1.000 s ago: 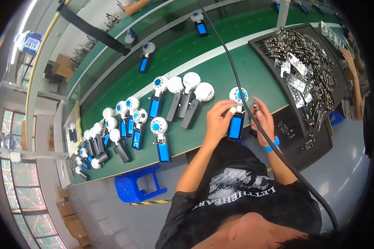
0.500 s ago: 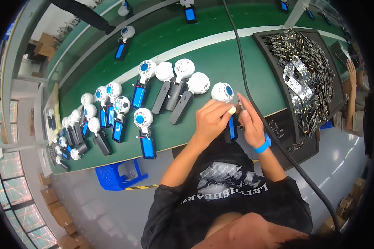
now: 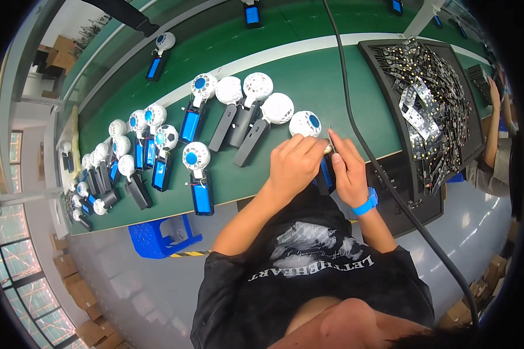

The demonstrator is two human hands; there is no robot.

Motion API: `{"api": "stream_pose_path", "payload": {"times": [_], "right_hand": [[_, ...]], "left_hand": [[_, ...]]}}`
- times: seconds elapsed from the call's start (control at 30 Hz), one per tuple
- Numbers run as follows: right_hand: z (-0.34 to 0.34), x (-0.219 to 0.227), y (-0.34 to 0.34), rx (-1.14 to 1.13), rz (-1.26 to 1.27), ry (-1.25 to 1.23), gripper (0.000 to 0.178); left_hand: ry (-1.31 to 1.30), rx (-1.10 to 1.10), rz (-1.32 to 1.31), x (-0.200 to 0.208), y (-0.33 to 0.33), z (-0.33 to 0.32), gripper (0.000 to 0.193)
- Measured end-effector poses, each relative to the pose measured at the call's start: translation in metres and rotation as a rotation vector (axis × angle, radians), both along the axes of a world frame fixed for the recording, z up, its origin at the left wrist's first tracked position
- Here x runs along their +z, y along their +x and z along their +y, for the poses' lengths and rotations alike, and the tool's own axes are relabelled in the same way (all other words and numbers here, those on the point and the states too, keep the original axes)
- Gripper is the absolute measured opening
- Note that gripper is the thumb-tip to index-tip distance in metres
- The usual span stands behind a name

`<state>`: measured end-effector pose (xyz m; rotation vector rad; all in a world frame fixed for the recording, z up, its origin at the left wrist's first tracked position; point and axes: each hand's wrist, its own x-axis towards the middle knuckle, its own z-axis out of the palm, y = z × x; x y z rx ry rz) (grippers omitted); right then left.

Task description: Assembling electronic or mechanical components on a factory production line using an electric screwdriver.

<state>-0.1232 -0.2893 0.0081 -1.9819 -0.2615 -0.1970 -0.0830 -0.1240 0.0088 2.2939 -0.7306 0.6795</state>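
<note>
Both of my hands meet over a handheld fan (image 3: 305,125) with a round white head, a blue centre and a dark handle with a blue part. My left hand (image 3: 294,166) is closed, its thumb and fingers pinching a small pale piece (image 3: 328,149) partly hidden by the fingertips. Close beside it, my right hand (image 3: 348,173), with a blue wristband, grips a thin, narrow piece (image 3: 330,138) between thumb and fingers; it looks like a small circuit board, seen edge-on. The fan's handle (image 3: 327,174) shows between my hands, partly covered.
More fans stand to the left, such as one fan (image 3: 196,156) with a blue-filled handle. A black tray (image 3: 384,87) of circuit boards sits at the right. A thick black cable (image 3: 355,125) crosses the green table (image 3: 244,64). A blue stool (image 3: 151,238) is below; another person's hand (image 3: 494,93) is far right.
My hands have come closer together, the pale piece now meeting the thin piece in my right hand. The whole view has shifted slightly, so the fans sit a little further left and higher.
</note>
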Motion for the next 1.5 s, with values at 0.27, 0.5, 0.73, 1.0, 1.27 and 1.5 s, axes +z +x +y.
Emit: {"api": "stream_pose_path", "payload": {"times": [0.27,0.5,0.73,1.0,1.27,1.5], "right_hand": [[-0.006,0.004,-0.007,0.022,0.059,-0.089,0.042],[-0.023,-0.010,0.001,0.179,0.070,0.010,0.043],[-0.047,-0.022,0.014,0.160,0.510,0.188,0.051],[-0.061,-0.024,0.016,-0.129,0.130,0.341,0.062],[-0.106,-0.007,0.001,-0.313,0.131,0.007,0.055],[-0.142,0.031,0.024,-0.487,0.080,-0.285,0.058]], "left_hand": [[0.216,-0.046,-0.059,0.006,-0.001,0.001,0.015],[0.135,-0.017,-0.043,-0.002,0.003,0.000,0.015],[0.157,-0.102,-0.123,0.012,0.054,-0.019,0.027],[0.592,-0.178,0.280,0.042,0.184,-0.003,0.069],[0.470,0.433,0.379,-0.043,0.484,0.233,0.053],[-0.033,0.516,0.371,-0.046,0.498,0.399,0.064]]}}
